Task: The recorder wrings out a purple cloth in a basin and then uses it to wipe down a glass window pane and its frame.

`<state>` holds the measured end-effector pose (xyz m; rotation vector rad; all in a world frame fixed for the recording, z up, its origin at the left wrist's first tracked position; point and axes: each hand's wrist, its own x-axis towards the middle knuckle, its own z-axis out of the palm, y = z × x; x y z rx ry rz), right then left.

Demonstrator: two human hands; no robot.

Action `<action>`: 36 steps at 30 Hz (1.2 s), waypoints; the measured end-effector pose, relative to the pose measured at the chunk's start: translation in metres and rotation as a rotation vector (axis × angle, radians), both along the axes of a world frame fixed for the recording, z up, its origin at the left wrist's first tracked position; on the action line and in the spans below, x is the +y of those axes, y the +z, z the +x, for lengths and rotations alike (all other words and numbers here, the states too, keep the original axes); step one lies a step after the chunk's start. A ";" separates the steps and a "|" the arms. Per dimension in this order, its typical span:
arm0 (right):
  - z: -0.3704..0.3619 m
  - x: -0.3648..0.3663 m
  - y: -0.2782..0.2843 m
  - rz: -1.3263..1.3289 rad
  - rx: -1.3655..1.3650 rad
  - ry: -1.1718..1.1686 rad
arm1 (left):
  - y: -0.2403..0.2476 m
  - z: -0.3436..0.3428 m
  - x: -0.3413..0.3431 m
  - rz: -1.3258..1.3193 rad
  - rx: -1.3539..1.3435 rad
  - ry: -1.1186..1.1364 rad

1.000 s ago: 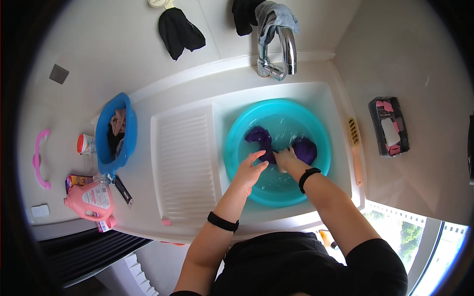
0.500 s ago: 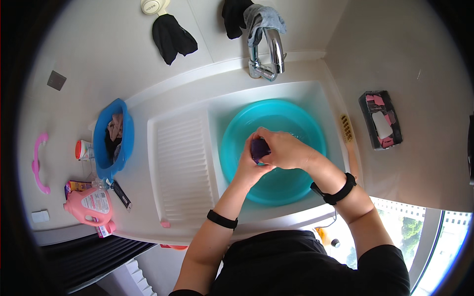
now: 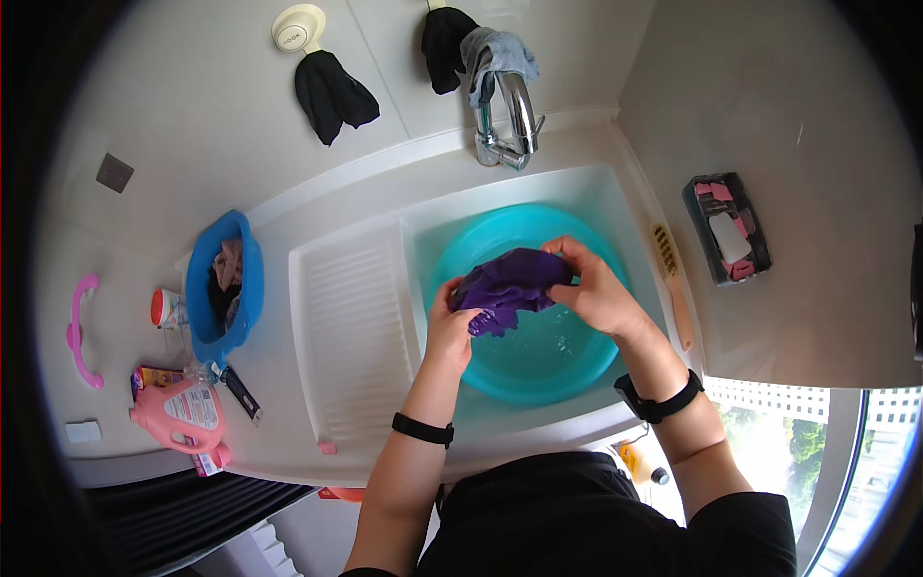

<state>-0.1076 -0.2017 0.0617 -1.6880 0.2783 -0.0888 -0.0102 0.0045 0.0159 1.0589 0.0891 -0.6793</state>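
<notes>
A wet purple cloth (image 3: 512, 284) is spread between my hands above a turquoise basin (image 3: 567, 380). My left hand (image 3: 450, 322) is closed on its left end, with a crumpled part hanging beside the thumb. At the upper right corner, my right hand (image 3: 598, 293) pinches the cloth between thumb and fingers. Water with small bubbles lies in the basin, which sits inside the white sink (image 3: 601, 183). What kind of garment the cloth is, I cannot tell.
Left of the sink's ribbed washboard (image 3: 351, 327) stand a blue tub of clothes (image 3: 250, 279) and a pink detergent jug (image 3: 183, 413). A wooden brush (image 3: 676, 288) and a soap dish (image 3: 711, 216) are at the right. Behind rises a chrome faucet (image 3: 519, 120) with a grey cloth (image 3: 500, 58) over it.
The purple cloth was bunched small between both hands and is now opened out. My hands have moved apart, the left one leftward and the right one rightward. The view has shifted slightly.
</notes>
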 end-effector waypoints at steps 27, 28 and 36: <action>0.000 0.047 -0.056 1.664 0.582 0.221 | -0.005 -0.001 0.010 -0.142 0.257 -0.079; -0.001 0.051 -0.051 1.628 0.605 0.207 | -0.007 -0.002 0.009 -0.143 0.256 -0.082; -0.004 0.058 -0.050 1.117 0.697 0.297 | -0.013 -0.010 0.004 0.094 0.223 -0.138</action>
